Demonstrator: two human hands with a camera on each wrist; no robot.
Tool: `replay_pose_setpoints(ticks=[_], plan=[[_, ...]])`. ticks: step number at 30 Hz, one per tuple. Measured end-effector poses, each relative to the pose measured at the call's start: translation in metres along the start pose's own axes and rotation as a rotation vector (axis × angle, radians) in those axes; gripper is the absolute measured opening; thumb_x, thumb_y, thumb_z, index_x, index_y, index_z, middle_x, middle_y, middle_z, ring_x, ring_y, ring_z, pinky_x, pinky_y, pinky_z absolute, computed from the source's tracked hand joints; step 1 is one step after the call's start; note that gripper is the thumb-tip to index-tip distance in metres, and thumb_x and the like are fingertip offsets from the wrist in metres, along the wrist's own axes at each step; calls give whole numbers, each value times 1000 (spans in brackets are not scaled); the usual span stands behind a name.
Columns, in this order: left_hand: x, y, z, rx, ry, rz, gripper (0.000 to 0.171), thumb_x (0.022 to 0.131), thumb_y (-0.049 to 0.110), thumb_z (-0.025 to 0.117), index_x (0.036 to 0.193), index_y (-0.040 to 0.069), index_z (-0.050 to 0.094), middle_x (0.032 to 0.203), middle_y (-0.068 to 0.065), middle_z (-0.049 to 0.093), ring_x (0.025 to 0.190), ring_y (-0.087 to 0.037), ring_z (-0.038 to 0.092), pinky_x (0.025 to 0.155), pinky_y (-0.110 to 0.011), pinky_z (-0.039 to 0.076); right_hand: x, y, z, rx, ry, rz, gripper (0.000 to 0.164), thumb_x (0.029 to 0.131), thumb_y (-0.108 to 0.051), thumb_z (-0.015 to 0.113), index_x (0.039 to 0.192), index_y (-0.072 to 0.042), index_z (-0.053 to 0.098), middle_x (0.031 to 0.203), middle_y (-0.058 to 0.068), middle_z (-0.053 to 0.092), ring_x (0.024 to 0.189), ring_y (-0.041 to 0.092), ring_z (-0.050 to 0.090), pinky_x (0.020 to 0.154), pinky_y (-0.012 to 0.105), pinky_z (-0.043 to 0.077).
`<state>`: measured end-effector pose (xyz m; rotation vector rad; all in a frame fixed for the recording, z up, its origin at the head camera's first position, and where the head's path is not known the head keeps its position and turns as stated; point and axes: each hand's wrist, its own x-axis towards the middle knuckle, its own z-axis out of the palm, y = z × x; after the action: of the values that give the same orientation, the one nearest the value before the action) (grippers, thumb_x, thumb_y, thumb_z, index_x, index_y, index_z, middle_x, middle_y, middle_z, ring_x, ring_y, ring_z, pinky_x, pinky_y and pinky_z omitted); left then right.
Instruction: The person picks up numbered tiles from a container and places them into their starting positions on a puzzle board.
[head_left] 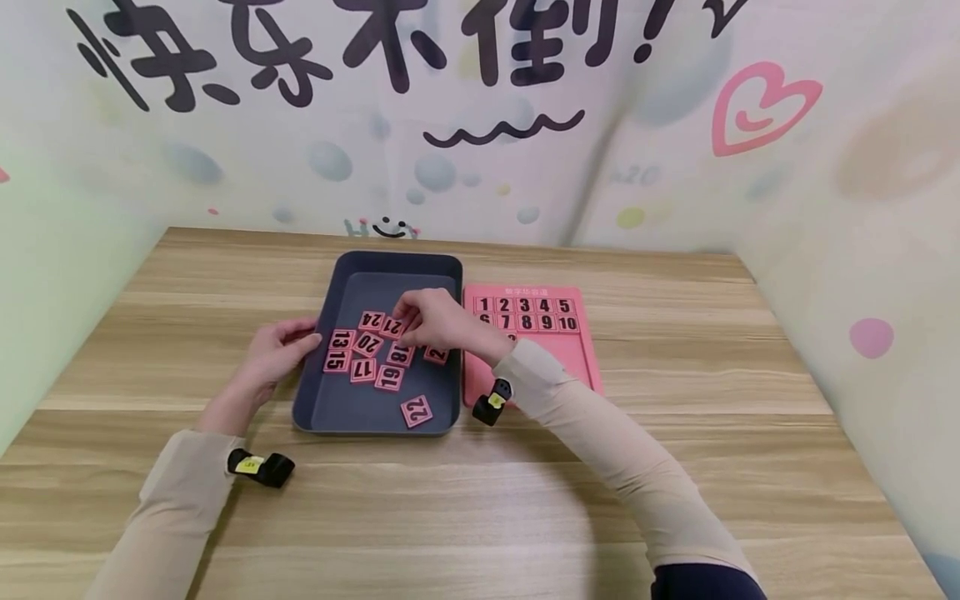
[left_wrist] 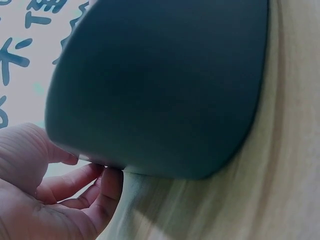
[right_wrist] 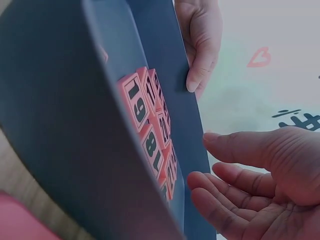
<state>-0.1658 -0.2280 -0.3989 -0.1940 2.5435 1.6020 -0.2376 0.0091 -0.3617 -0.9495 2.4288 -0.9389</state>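
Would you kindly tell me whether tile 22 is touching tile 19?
Apart: the head view shows bare floor of the tray between tile 22 and tile 19.

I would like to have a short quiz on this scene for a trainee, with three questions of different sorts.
1. Which hand touches the left side of the tray?
2. True or false: tile 22 lies inside the tray.
3. Which number ends the top row of the board: a) 3, b) 5, c) 8?

Key: 1. The left hand. 2. True. 3. b) 5.
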Motion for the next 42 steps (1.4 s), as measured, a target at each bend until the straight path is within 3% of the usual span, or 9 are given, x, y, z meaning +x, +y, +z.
replay_pose_setpoints(ticks=[11, 21, 30, 42], plan=[[1, 0, 0, -3, -2, -4, 46, 97, 11, 48, 135, -12, 39, 129, -31, 47, 85, 5, 46, 73, -9, 42, 5, -3, -3, -10, 14, -6, 29, 81, -7, 73, 107, 2, 63, 98, 12, 64, 86, 16, 60, 73, 19, 49], [0, 2, 0, -8, -13, -13, 46, 97, 13, 48, 135, -12, 39, 130, -30, 46, 86, 5, 46, 73, -9, 42, 28, -26, 2, -16, -33, -33, 29, 83, -9, 71, 110, -1, 64, 101, 10, 64, 86, 12, 57, 74, 16, 46], [1, 1, 0, -36, -16, 7, 44, 97, 11, 48, 133, -14, 41, 127, -31, 48, 81, 11, 48, 73, -10, 44, 56, -31, 25, -187, -124, -57, 31, 83, -12, 71, 113, -7, 65, 102, 3, 65, 90, 9, 57, 75, 15, 44], [-1, 1, 0, -15, -8, 17, 43, 96, 9, 48, 132, -15, 41, 127, -33, 47, 81, 12, 47, 72, -9, 43, 72, -32, 42, -332, -153, -44, 27, 82, -14, 73, 107, -10, 67, 96, -1, 61, 85, 9, 53, 73, 17, 43]])
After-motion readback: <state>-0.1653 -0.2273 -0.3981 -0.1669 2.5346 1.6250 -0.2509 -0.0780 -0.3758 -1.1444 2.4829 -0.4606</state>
